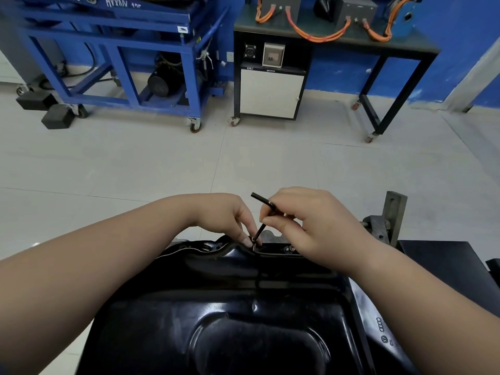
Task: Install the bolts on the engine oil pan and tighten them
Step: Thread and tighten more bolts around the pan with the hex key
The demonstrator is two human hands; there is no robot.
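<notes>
The glossy black oil pan [221, 320] fills the lower middle of the head view, its far flange running under both hands. My left hand [230, 215] pinches a small bolt [253, 240] at the far flange with its fingertips. My right hand [305, 220] grips a black L-shaped hex key [263, 212], whose long end slants down into the bolt's head. Another bolt [290, 249] sits in the flange just right of it, partly hidden by my right hand.
A grey metal engine stand bracket [389, 217] rises at the right of the pan. Beyond lies pale tiled floor, with a blue wheeled frame [151, 58] at the back left and a black bench with orange cables [338, 36] at the back right.
</notes>
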